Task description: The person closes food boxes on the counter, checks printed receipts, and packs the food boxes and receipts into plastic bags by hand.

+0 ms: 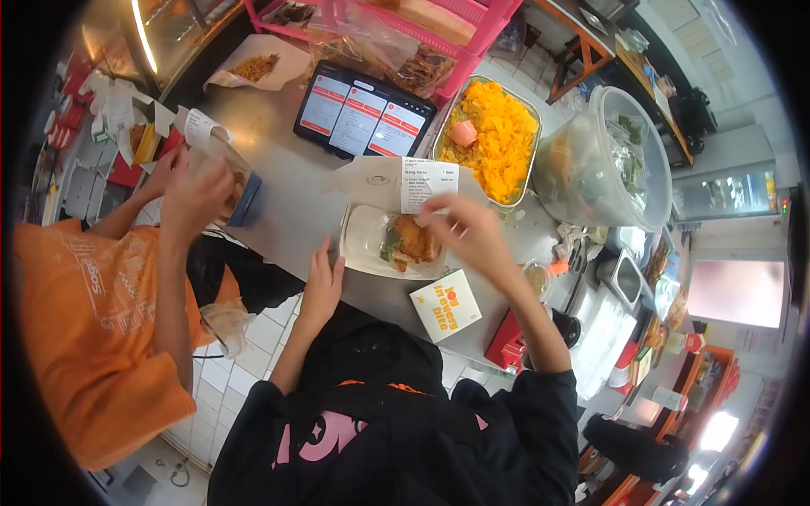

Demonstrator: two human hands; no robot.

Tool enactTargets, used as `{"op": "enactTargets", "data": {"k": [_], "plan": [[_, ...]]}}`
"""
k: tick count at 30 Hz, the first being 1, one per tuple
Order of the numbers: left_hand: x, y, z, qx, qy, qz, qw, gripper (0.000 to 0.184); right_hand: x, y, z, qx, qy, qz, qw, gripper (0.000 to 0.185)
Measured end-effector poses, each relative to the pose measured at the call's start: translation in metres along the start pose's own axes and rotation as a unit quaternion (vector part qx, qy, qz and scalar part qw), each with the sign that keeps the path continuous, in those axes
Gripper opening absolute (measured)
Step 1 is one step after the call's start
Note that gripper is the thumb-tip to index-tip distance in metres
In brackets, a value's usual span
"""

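Observation:
An open paper food box (346,232) with its lid (375,173) folded back sits on the metal counter in front of me. Inside it lie golden fried pieces (413,240) and some green leaf (391,246); the left part shows pale paper. My left hand (325,282) rests against the box's left side with fingers stretched out. Over the box's right side is my right hand (472,232), its fingers bent together near the fried food and just below a printed receipt (416,180) on the lid. Whatever those fingers may hold is too small to make out.
A closed white box (445,305) with orange lettering stands at the front edge. Behind are a tablet (364,111), a tray of orange shreds (494,139) and a big plastic tub (582,169). At left, a person in orange (110,329) handles another box (245,202).

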State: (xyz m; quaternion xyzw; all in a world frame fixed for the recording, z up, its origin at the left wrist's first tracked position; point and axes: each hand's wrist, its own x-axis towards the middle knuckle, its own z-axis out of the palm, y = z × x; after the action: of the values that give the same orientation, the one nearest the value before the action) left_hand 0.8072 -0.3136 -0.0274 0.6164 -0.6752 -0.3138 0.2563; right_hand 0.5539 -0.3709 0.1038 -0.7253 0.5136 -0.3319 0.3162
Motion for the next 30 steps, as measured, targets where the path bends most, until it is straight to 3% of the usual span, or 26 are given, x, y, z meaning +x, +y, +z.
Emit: {"op": "enactTargets", "data": {"k": [3, 5, 6, 8, 9, 11, 15, 21, 23, 24, 26, 30], "plan": [[-0.023, 0.009, -0.016, -0.086, -0.03, -0.077, 0.993, 0.045, 0.052, 0.017, -0.041, 0.04, 0.14, 0.129, 0.981, 0.014], [-0.036, 0.007, -0.021, -0.088, -0.036, -0.084, 0.992, 0.044, 0.09, 0.078, -0.047, -0.091, 0.177, 0.073, 0.977, 0.021], [-0.042, 0.006, -0.022, -0.089, -0.046, -0.094, 0.991, 0.044, 0.106, 0.121, -0.042, -0.092, 0.174, 0.066, 0.978, 0.021], [-0.054, 0.002, -0.025, -0.075, -0.041, -0.082, 0.993, 0.044, 0.133, 0.188, -0.03, -0.131, 0.046, 0.113, 0.984, 0.024], [-0.058, -0.001, -0.026, -0.059, -0.042, -0.069, 0.995, 0.043, 0.136, 0.18, -0.031, -0.132, 0.045, 0.106, 0.985, 0.024], [-0.067, -0.002, -0.03, -0.063, -0.025, -0.079, 0.995, 0.042, 0.136, 0.166, -0.032, -0.029, -0.001, 0.24, 0.97, 0.031], [-0.073, 0.009, -0.037, -0.076, -0.016, -0.138, 0.987, 0.038, 0.143, 0.185, -0.047, -0.155, -0.092, 0.173, 0.968, 0.034], [-0.064, 0.014, -0.03, -0.102, -0.02, -0.129, 0.986, 0.035, 0.156, 0.17, -0.052, -0.287, -0.236, 0.248, 0.895, 0.02], [-0.06, 0.016, -0.029, -0.1, -0.02, -0.122, 0.987, 0.035, 0.16, 0.18, -0.059, -0.35, -0.145, 0.088, 0.921, 0.014], [-0.059, 0.016, -0.028, -0.097, -0.02, -0.115, 0.988, 0.034, 0.165, 0.176, -0.067, -0.35, -0.147, 0.084, 0.921, 0.014], [-0.057, 0.015, -0.025, -0.095, -0.016, -0.116, 0.989, 0.033, 0.176, 0.16, -0.083, -0.384, 0.041, 0.023, 0.922, 0.016], [-0.056, 0.017, -0.02, -0.1, -0.035, -0.125, 0.986, 0.031, 0.185, 0.214, -0.07, -0.465, 0.086, 0.073, 0.878, 0.011]]}}
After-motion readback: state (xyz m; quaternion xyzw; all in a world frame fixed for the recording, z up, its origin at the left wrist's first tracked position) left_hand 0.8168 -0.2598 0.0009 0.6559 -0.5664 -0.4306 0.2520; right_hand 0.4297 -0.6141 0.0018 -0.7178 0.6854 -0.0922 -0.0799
